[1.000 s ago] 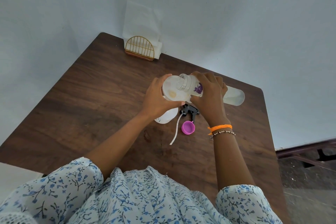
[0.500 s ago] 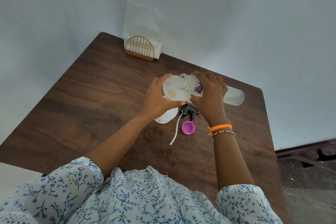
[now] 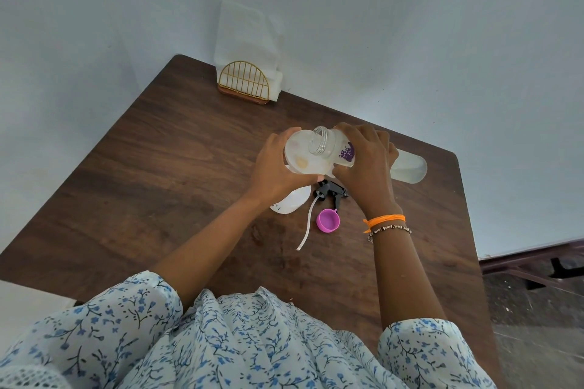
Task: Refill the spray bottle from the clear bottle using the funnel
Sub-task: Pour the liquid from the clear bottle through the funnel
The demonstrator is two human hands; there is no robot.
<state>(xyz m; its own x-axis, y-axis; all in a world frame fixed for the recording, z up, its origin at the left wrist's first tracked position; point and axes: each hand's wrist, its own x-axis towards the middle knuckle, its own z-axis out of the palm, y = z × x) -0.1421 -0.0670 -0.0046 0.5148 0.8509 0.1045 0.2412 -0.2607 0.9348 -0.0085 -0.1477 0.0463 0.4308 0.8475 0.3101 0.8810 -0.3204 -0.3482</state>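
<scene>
My left hand (image 3: 278,167) grips the rim of a white translucent funnel (image 3: 301,156), which sits over the white spray bottle (image 3: 290,200); most of that bottle is hidden under hand and funnel. My right hand (image 3: 366,164) holds the clear bottle (image 3: 407,166) tipped on its side, with its open threaded mouth over the funnel bowl. A purple mark shows on the bottle near my fingers. The black spray head (image 3: 331,193) with its white tube lies on the table just below the hands. Next to it lies a pink cap (image 3: 328,221).
The dark wooden table (image 3: 158,167) stands against a pale wall. A gold wire napkin holder (image 3: 243,84) with white napkins is at the far edge. To the right the table ends, with dark floor and a frame beyond.
</scene>
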